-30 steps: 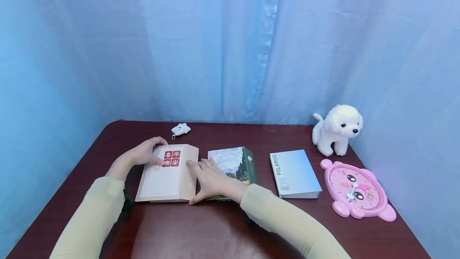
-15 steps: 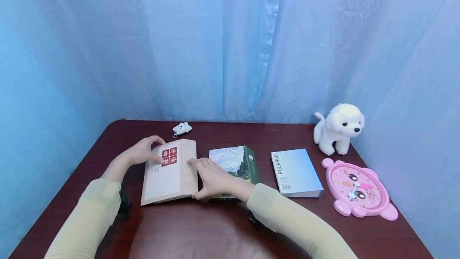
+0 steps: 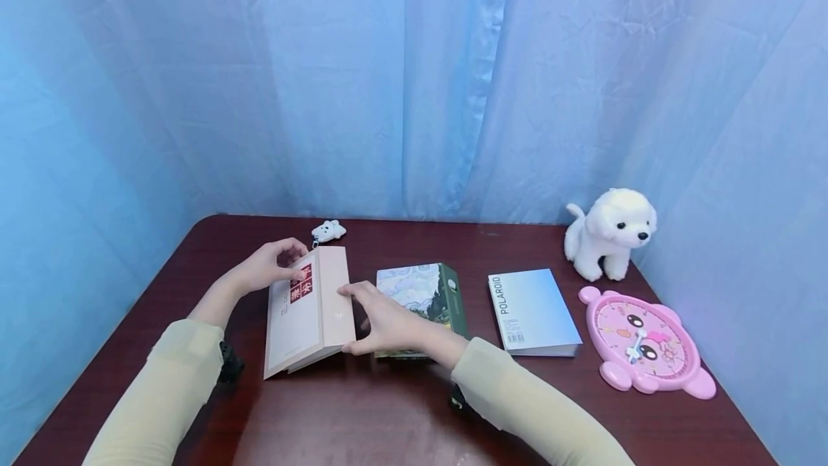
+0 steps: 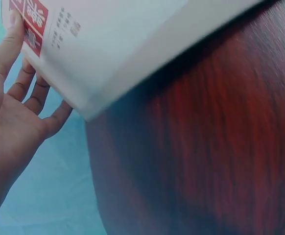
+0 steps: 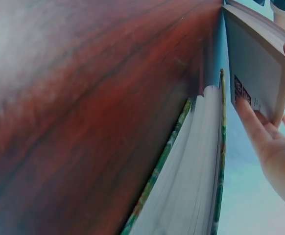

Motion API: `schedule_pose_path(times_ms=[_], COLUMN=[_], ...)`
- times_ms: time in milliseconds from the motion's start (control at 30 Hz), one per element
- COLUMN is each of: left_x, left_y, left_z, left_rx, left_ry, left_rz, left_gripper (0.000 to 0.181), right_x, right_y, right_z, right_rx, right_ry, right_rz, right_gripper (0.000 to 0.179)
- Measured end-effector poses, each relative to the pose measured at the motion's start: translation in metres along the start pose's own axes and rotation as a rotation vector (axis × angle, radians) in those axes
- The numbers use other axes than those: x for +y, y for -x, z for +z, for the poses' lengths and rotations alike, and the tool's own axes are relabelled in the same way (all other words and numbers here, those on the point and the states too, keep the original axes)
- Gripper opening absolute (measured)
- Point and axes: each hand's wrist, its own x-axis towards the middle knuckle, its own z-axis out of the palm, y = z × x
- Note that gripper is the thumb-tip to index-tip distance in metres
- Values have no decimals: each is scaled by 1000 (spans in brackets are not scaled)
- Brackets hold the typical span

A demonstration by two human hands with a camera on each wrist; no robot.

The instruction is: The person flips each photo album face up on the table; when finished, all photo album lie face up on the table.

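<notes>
A beige book (image 3: 294, 326) with red character squares on its cover tilts on the left part of the table, its spine (image 3: 336, 300) towards the right. My left hand (image 3: 272, 265) grips it at the far left corner. In the left wrist view the left thumb (image 4: 14, 34) lies on the red squares, with the other fingers (image 4: 37, 93) behind the book. My right hand (image 3: 388, 326) holds the spine side, index finger on the spine and thumb at its near end. Partly behind the right hand lies a green book with a landscape cover (image 3: 414, 290); its page edges (image 5: 181, 186) show in the right wrist view.
A white dog keychain (image 3: 330, 231) lies just beyond the beige book. Right of the green book are a pale blue Polaroid album (image 3: 533, 311), a pink clock (image 3: 643, 344) and a white plush dog (image 3: 611, 232). Blue curtains (image 3: 323, 78) surround the dark red table (image 3: 362, 416).
The beige book has turned and tilted, its spine now facing more to the right and its far end nearer the keychain. Both hands have moved with it.
</notes>
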Motion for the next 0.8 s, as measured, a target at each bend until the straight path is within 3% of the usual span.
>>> schedule_pose_path(times_ms=[200, 333, 567, 800], left_x=[18, 27, 37, 53], left_y=[-5, -6, -4, 1], left_z=[-4, -8, -15, -26], left_rx=[29, 50, 90, 150], left_ry=[4, -2, -13, -48], left_rz=[45, 68, 101, 163], left_gripper=[34, 34, 34, 32], right_x=[-3, -6, -15, -27], right_y=[0, 1, 4, 5], right_z=[-1, -3, -7, -15], right_rx=[9, 32, 125, 224], right_ry=[-134, -165, -214, -375], right_rz=[-41, -60, -92, -114], right_gripper=[85, 86, 90, 100])
